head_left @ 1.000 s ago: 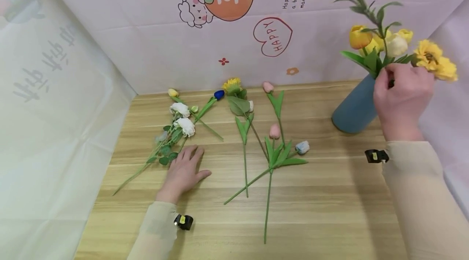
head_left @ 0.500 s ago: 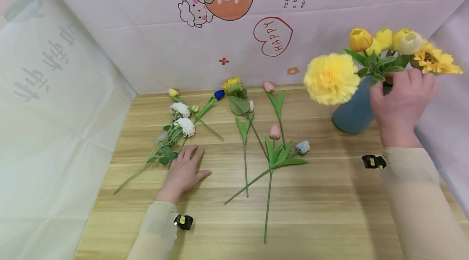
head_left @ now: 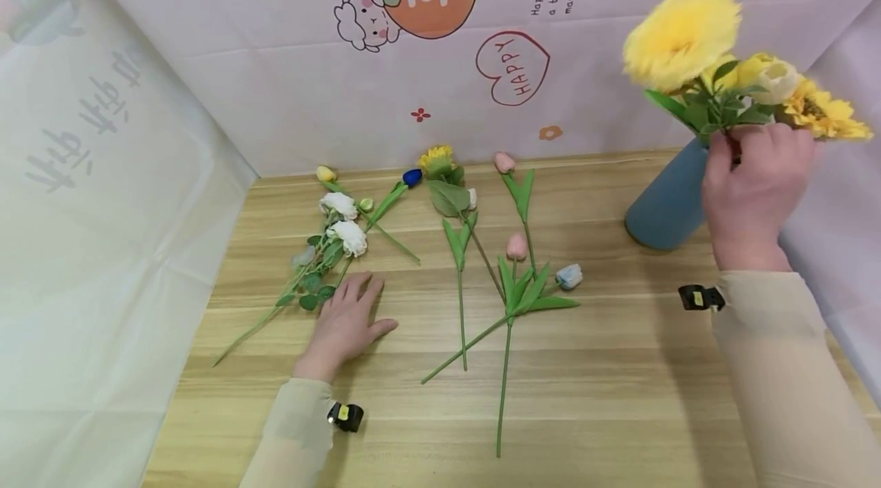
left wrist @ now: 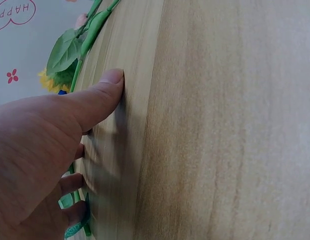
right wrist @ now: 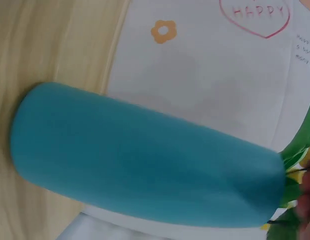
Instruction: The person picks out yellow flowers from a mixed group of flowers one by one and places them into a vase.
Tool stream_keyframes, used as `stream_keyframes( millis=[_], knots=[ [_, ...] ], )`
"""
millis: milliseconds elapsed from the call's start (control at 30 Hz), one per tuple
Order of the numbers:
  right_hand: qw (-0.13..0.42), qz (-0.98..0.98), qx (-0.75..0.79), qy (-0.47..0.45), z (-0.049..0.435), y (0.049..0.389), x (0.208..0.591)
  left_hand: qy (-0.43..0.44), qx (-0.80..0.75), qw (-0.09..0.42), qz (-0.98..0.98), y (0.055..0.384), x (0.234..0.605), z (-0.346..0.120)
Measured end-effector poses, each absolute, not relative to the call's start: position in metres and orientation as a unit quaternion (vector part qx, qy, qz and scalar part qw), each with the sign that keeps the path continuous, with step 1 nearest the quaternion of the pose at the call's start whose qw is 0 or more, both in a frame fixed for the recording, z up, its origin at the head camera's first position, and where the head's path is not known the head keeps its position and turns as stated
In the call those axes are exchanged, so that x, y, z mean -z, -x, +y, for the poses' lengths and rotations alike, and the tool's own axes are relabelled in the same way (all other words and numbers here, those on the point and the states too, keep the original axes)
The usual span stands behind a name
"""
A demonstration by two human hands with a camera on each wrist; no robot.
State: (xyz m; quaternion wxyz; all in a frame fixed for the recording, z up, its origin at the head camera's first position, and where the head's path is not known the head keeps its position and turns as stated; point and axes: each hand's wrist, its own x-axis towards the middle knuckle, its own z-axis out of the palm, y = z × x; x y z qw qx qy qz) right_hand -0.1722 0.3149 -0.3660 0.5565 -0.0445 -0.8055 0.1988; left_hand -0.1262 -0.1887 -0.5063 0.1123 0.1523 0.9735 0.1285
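At the mouth of the blue vase (head_left: pixel 664 205), my right hand (head_left: pixel 760 182) pinches the stem of a large yellow carnation (head_left: pixel 681 40) with curled fingers. The carnation's head stands above the other blooms, among them a white tulip (head_left: pixel 776 81) and a yellow sunflower (head_left: pixel 822 109). In the right wrist view the vase (right wrist: pixel 145 160) shows full length, with only fingertips at its rim. My left hand (head_left: pixel 347 323) rests on the table, fingers spread, beside a spray of white flowers (head_left: pixel 347 238). The left wrist view shows its thumb apart from the fingers, holding nothing.
Several loose stems lie across the wooden table (head_left: pixel 606 396): a blue tulip (head_left: pixel 411 178), a yellow sunflower (head_left: pixel 437 161), pink tulips (head_left: pixel 516 246) and a pale blue tulip (head_left: pixel 569 276). A printed cloth (head_left: pixel 296 105) hangs behind the table.
The carnation head has swung down to the left, then back up over the vase. Its stem sits lower in the vase than a second ago. My left hand has stayed still.
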Motion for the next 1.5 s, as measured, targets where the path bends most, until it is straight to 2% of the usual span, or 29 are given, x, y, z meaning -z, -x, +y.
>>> stream_keyframes(
  millis=[167, 400, 500, 733, 967, 1100, 1333, 1500],
  knots=[
    [0.521, -0.830, -0.185, 0.069, 0.327, 0.169, 0.380, -0.152, -0.126, 0.114, 0.974, 0.126, 0.507, -0.189],
    [0.573, -0.784, -0.231, 0.066, 0.314, 0.168, 0.379, -0.153, -0.130, 0.111, 0.973, 0.127, 0.507, -0.189],
    [0.577, -0.781, -0.231, 0.060, 0.310, 0.168, 0.377, -0.151, -0.131, 0.115, 0.973, 0.127, 0.508, -0.188],
    [0.546, -0.807, -0.213, 0.078, 0.322, 0.171, 0.388, -0.152, -0.126, 0.116, 0.973, 0.128, 0.506, -0.189],
    [0.521, -0.803, -0.268, 0.110, 0.324, 0.165, 0.409, -0.155, -0.113, 0.114, 0.975, 0.131, 0.503, -0.188],
    [0.498, -0.818, -0.276, 0.081, 0.312, 0.161, 0.421, -0.154, -0.102, 0.101, 0.978, 0.136, 0.501, -0.184],
    [0.406, -0.884, -0.231, -0.026, 0.280, 0.165, 0.435, -0.158, -0.101, 0.093, 0.978, 0.143, 0.499, -0.175],
    [0.260, -0.939, -0.210, -0.080, 0.255, 0.171, 0.438, -0.174, -0.104, 0.081, 0.976, 0.148, 0.499, -0.165]
  ],
)
